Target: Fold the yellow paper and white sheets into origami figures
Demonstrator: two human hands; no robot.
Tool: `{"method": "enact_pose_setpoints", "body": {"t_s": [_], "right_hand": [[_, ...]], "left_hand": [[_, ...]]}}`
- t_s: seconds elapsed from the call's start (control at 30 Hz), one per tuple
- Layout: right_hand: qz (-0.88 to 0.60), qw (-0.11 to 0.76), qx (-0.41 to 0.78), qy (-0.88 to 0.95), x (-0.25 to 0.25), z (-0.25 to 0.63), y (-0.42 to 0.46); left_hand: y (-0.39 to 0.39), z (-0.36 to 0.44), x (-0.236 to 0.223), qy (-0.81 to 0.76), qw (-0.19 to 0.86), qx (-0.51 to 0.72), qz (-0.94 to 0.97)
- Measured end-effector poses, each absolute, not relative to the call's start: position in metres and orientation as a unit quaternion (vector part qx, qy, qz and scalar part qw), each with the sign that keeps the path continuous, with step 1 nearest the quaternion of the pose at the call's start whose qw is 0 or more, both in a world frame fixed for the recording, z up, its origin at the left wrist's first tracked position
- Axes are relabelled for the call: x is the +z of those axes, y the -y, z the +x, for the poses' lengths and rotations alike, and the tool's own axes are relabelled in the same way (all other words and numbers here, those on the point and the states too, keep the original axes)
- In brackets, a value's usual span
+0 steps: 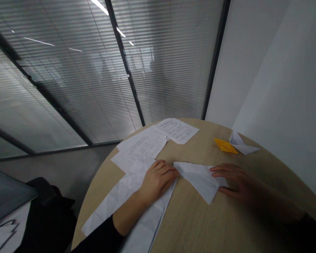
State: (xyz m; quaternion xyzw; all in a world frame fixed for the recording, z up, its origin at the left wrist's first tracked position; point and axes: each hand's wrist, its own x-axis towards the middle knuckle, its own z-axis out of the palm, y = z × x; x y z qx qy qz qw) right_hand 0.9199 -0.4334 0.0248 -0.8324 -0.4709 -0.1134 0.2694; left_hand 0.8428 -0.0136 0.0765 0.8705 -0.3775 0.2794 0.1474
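A white sheet of paper folded into a triangle [197, 177] lies on the table, one point facing me. At its left corner, my left hand [158, 181] has its fingers curled together, the fingertips closed on that corner; the wrist rests over creased white paper [121, 193]. My right hand [234, 181] reaches in from the right, fingers stretched flat over the triangle's right corner. Its thumb is apart, near the lower edge, and the forearm is dark and blurred.
Printed sheets [144, 144] and another printed page [177, 130] lie at the back of the round wooden table [189, 225]. Back right sit a yellow folded paper piece [226, 146] and a white folded paper piece [243, 146]. A dark chair [47, 207] stands left; glass with blinds rises behind.
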Motion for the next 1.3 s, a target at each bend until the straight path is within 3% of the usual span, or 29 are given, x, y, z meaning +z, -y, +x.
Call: {"method": "enact_pose_setpoints", "body": {"t_s": [0.33,0.7,1.3], "right_hand": [[-0.813,0.239,-0.145,0.512,0.027,0.926,0.434],[-0.839,0.323,-0.024,0.438,0.040,0.921,0.430],[-0.876,0.265,-0.055,0.399,0.013,0.927,0.427]], "left_hand": [[0.012,0.845,0.075,0.359,0.171,0.202,0.895],[0.014,0.845,0.072,0.361,0.197,0.132,0.902],[0.023,0.847,0.053,0.259,0.239,0.130,0.927]]}}
